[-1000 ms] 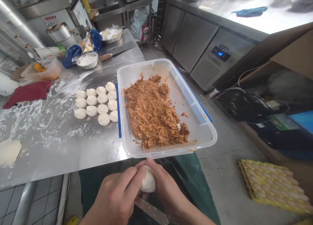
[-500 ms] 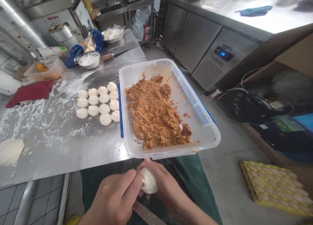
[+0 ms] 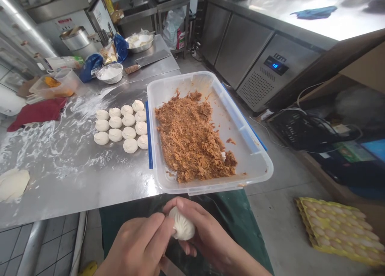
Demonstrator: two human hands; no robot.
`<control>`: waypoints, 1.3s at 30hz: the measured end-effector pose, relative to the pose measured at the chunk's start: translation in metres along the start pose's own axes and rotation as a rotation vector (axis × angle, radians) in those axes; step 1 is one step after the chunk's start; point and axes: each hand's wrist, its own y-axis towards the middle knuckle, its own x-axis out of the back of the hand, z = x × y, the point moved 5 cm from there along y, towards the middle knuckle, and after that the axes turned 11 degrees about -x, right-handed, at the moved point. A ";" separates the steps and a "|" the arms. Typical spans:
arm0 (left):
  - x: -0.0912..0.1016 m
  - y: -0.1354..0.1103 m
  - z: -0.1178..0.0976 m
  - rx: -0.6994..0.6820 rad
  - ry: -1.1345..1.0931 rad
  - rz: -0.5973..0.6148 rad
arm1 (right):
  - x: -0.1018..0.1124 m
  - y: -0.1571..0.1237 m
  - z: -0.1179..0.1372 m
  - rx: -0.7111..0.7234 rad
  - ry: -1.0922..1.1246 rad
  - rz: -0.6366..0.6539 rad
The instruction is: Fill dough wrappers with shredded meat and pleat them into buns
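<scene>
Below the table's front edge, both my hands close round a white pleated dough bun [image 3: 181, 228]. My left hand [image 3: 138, 246] pinches its top with thumb and fingers. My right hand [image 3: 207, 236] cups it from the right and underneath. Just above them a clear plastic tub [image 3: 252, 148] overhangs the table edge and holds brown shredded filling [image 3: 192, 138]. Several finished white buns [image 3: 122, 125] lie in rows left of the tub on the floured steel table [image 3: 75, 176].
A lump of dough [image 3: 12, 184] lies at the table's left edge, a red cloth [image 3: 37, 111] further back. Bowls, a cleaver [image 3: 147, 61] and bags crowd the far end. A yellow egg tray [image 3: 339, 228] sits on the floor at right.
The bun has turned slightly in my hands and my left fingers have shifted on its top. The metal blade seen under my hands earlier is out of sight.
</scene>
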 end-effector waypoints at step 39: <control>-0.023 -0.029 0.003 0.395 -0.267 -0.020 | -0.001 0.012 -0.022 -0.034 -0.079 -0.057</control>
